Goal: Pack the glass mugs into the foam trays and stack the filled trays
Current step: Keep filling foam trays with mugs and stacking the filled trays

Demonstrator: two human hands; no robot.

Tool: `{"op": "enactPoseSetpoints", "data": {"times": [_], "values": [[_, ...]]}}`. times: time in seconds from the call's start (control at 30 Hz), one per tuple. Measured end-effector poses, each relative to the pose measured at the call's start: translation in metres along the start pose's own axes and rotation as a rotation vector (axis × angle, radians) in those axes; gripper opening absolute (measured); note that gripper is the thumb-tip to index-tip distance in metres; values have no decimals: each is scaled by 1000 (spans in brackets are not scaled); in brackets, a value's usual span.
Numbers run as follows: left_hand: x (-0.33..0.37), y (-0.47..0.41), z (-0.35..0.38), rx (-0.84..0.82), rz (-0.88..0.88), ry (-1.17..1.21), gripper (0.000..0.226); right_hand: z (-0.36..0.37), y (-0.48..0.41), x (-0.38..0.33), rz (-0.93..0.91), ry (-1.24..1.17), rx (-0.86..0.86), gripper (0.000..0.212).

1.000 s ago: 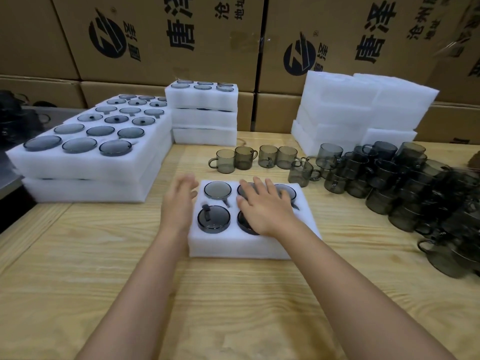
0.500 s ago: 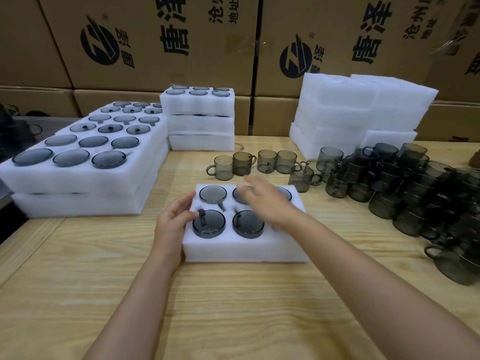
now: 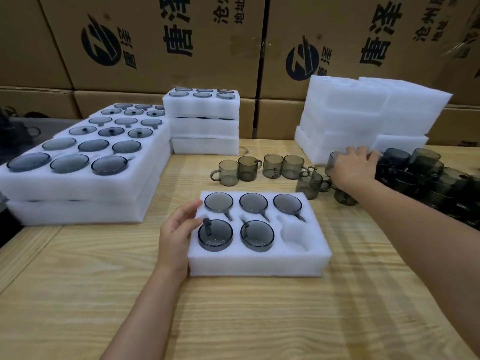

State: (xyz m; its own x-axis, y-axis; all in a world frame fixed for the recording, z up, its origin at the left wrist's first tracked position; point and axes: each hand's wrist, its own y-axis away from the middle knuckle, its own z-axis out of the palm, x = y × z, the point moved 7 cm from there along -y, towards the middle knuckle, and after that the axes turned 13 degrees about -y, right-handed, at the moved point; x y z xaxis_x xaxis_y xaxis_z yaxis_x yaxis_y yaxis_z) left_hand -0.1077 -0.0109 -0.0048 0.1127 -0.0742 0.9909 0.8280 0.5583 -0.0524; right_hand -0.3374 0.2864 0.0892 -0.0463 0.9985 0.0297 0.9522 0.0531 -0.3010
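A white foam tray lies in the middle of the wooden table. Five grey glass mugs sit in its slots, and the front right slot is empty. My left hand rests against the tray's left edge, with relaxed fingers touching the foam beside the front left mug. My right hand is stretched out to the right, over the loose glass mugs. It covers the top of one mug; its fingertips are hidden, so a grip is not visible.
Filled trays are stacked at the left, and a smaller filled stack stands behind them. Empty foam trays are piled at the back right. A row of loose mugs stands behind the centre tray. Cardboard boxes form the back wall.
My right hand has left the tray and swung right and back to the loose mugs, uncovering the tray's right-hand slots. My left hand stays at the tray's left edge.
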Motion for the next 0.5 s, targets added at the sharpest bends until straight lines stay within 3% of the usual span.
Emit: {"op": "enactPoseSetpoints", "data": {"times": [0.2,0.5], "values": [[0,1,1,-11,9,15,33,-9,4,-13,-30,-99,33,35],[7,5,2,-64,-32,63,44,-53,137,-28,-145,-797,289,16]]}}
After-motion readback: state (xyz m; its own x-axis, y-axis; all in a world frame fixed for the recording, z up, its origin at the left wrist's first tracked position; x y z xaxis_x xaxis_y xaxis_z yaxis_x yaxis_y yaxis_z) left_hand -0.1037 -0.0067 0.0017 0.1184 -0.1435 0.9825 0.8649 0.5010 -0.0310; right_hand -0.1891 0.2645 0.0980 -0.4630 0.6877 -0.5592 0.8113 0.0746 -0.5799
